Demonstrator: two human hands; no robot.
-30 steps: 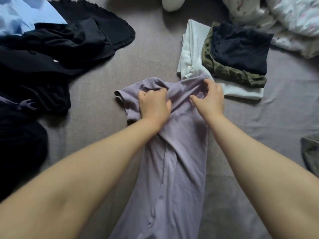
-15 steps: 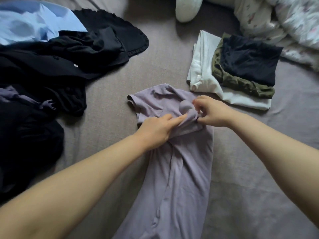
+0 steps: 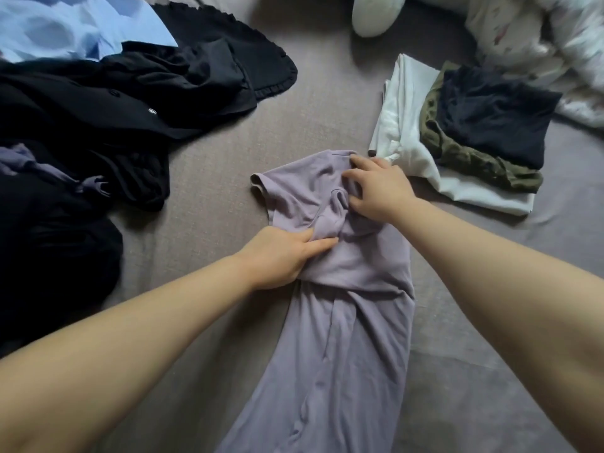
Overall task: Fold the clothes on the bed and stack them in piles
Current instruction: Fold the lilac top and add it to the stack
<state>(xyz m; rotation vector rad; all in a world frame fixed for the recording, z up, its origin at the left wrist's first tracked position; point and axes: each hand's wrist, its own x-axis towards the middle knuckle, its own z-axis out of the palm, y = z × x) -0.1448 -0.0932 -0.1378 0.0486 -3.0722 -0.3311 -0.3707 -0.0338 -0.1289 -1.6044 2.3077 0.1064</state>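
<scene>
A long lilac garment (image 3: 346,338) lies lengthwise on the grey bed sheet (image 3: 202,243), its top end bunched up. My left hand (image 3: 281,256) pinches a fold of the lilac cloth between thumb and fingers at mid-chest. My right hand (image 3: 376,188) rests spread on the garment's upper right part, fingertips pressing into the fabric. To the right lies a folded pile (image 3: 464,138): a white piece at the bottom, an olive one on it, a dark navy one on top.
A heap of unfolded black clothes (image 3: 98,125) fills the left side, with a light blue shirt (image 3: 65,27) at the far left and a lilac strap (image 3: 39,168) among them. A floral duvet (image 3: 549,37) and a white rounded object (image 3: 376,11) lie at the back.
Both hands came off the top edge of the lilac garment. The left hand pulled back toward me with a fold of cloth; the right hand opened and spread flat over the upper part.
</scene>
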